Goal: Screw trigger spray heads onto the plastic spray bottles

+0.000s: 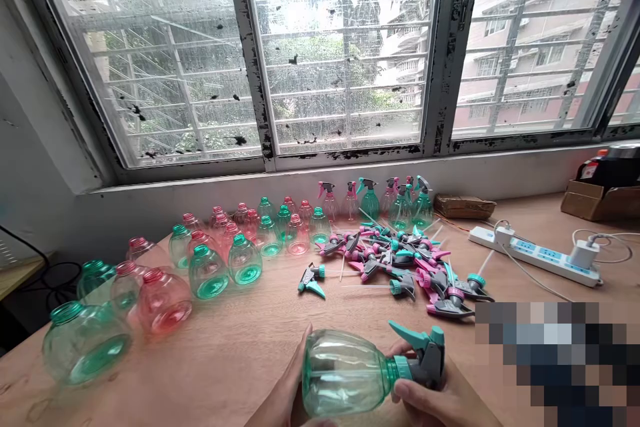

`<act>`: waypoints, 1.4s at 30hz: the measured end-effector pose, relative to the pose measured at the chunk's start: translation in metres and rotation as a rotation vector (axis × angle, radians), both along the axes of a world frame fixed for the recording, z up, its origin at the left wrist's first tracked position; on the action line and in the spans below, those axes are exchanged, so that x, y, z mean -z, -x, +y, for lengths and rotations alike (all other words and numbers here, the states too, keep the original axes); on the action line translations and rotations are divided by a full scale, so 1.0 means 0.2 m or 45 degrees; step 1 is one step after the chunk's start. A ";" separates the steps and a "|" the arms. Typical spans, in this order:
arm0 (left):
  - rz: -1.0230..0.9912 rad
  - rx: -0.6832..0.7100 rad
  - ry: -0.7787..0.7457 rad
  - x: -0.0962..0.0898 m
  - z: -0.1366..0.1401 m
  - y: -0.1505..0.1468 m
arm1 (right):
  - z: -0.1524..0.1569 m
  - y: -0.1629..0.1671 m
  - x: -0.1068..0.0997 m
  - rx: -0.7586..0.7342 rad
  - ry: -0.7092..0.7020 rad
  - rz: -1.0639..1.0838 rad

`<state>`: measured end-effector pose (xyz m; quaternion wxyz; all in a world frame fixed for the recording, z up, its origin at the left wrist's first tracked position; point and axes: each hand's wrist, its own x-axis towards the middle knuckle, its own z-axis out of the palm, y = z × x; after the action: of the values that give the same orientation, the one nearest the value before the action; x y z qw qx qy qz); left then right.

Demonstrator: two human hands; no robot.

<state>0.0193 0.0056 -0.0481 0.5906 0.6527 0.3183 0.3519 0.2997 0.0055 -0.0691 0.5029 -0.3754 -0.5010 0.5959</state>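
Observation:
A clear green spray bottle [345, 373] lies on its side in my two hands, low in the head view. Its base points left, and its grey and teal spray head [427, 360] is on the neck at the right. My left hand [287, 380] is wrapped round the base; some of its fingers are hidden behind the bottle. My right hand [440, 397] closes on the teal collar and spray head, thumb on the near side. A thin dip tube shows inside the bottle. Beyond the bottle lies a loose teal and grey spray head [311, 280].
Headless green and pink bottles [207, 273] stand in rows at the left. A heap of loose spray heads [395, 253] lies mid-table, with several assembled spray bottles [370, 200] behind. A power strip [535, 253] and cardboard boxes [464, 205] are at the right, below the window.

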 end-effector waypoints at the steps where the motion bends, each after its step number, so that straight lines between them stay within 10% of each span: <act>1: 0.016 -0.003 -0.003 0.00 0.00 0.00 | 0.00 0.00 -0.01 -0.002 -0.001 0.011; 42: 0.046 0.037 -0.075 0.01 0.01 0.01 | -0.02 0.02 -0.03 0.002 0.106 -0.019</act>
<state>0.0181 0.0071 -0.0510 0.5703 0.6807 0.3087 0.3406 0.2960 0.0021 -0.0639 0.4835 -0.4007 -0.4793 0.6131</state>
